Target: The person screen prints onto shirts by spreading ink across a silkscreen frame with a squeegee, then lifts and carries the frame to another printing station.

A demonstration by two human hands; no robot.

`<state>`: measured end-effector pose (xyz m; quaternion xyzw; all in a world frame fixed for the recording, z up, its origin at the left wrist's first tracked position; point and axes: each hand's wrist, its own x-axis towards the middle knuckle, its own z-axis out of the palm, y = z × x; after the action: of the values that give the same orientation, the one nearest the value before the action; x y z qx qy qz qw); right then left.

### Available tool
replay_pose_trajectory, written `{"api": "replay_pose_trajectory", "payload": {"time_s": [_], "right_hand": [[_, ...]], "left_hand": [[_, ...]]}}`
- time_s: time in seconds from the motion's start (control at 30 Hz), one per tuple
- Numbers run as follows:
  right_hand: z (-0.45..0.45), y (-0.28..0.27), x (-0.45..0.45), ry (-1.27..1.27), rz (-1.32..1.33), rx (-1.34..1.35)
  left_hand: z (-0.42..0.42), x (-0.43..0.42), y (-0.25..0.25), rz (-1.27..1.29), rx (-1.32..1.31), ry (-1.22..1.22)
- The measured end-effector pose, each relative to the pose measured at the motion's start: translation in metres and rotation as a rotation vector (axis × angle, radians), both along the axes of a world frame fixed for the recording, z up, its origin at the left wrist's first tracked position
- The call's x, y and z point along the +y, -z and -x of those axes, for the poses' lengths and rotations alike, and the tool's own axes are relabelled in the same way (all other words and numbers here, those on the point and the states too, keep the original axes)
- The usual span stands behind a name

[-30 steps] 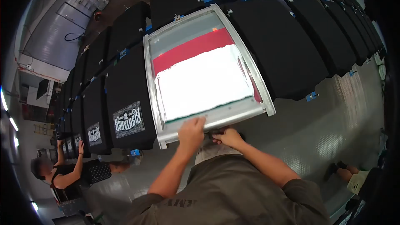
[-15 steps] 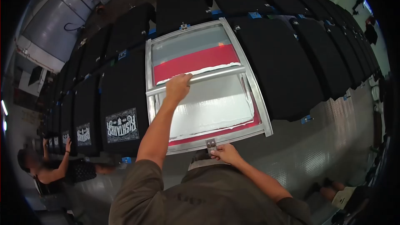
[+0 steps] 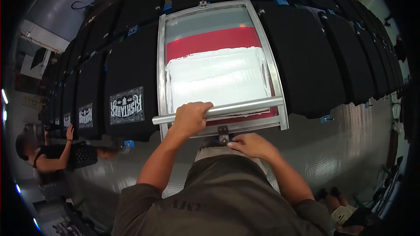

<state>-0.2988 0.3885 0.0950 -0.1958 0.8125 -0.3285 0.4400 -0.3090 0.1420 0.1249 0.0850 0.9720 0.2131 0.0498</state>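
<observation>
My left hand [image 3: 190, 119] is closed around a long metal squeegee bar [image 3: 245, 106], which lies across the near part of a metal-framed screen [image 3: 162, 70]. White ink [image 3: 218, 76] covers much of the mesh, with a red band [image 3: 212, 43] beyond it. At the near edge of the frame, my right hand [image 3: 251, 145] has its fingers bent together at a small metal bracket [image 3: 223, 134]. Whether those fingers grip the bracket is hard to tell.
Black shirts [image 3: 302, 61] lie on boards in rows on both sides; some at left carry a white print [image 3: 126, 106]. Another person [image 3: 50, 157] stands at lower left, hands by the shirts. Another person's legs [image 3: 339, 203] show at lower right.
Since half a second ago, my left hand has pulled the bar from mid-screen toward me, near the frame's close edge. My right hand remains by the bracket. The view has shifted slightly.
</observation>
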Motion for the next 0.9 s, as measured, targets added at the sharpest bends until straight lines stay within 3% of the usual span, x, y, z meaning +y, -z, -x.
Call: {"api": "replay_pose_trajectory", "payload": {"time_s": [0.07, 0.13, 0.2, 0.23, 0.3, 0.43, 0.5, 0.57, 0.67, 0.7, 0.77, 0.83, 0.9], "right_hand": [[0.012, -0.051, 0.022, 0.17, 0.221, -0.102], [0.029, -0.081, 0.033, 0.256, 0.269, 0.259], [0.049, -0.076, 0.037, 0.061, 0.13, 1.091], [0.061, -0.065, 0.037, 0.002, 0.03, 1.211], [0.087, -0.014, 0.047, -0.097, -0.056, 1.096], [0.1, 0.007, 0.048, -0.256, -0.349, 0.853], [0.077, 0.019, 0.056, -0.149, -0.235, 0.988], [0.048, 0.037, 0.061, -0.002, -0.099, 1.18], [0.071, 0.057, 0.052, 0.069, -0.08, 1.34], [0.096, 0.069, 0.051, 0.02, -0.223, 1.314], [0.166, 0.073, 0.034, 0.017, -0.226, 1.351], [0.229, 0.058, 0.013, -0.025, -0.291, 1.217], [0.26, 0.024, -0.002, -0.081, -0.408, 1.067]], "left_hand": [[-0.009, 0.004, -0.001, -0.02, -0.05, 0.001], [-0.01, 0.008, 0.009, 0.02, -0.079, 0.005], [-0.006, 0.01, 0.014, 0.059, -0.105, 0.016], [-0.002, 0.009, 0.015, 0.068, -0.148, 0.025], [0.001, 0.005, 0.014, 0.076, -0.199, 0.033], [-0.016, -0.047, -0.005, 0.243, -0.198, -0.119], [-0.055, -0.084, 0.013, 0.336, -0.049, -0.097], [-0.086, -0.089, 0.054, 0.231, 0.215, -0.092], [-0.066, -0.09, 0.084, 0.18, 0.361, -0.191], [-0.041, -0.1, 0.089, 0.286, 0.33, -0.171], [0.03, -0.122, 0.101, 0.267, 0.357, -0.164], [0.099, -0.135, 0.086, 0.281, 0.306, -0.171], [0.138, -0.14, 0.051, 0.331, 0.076, -0.166]]}}
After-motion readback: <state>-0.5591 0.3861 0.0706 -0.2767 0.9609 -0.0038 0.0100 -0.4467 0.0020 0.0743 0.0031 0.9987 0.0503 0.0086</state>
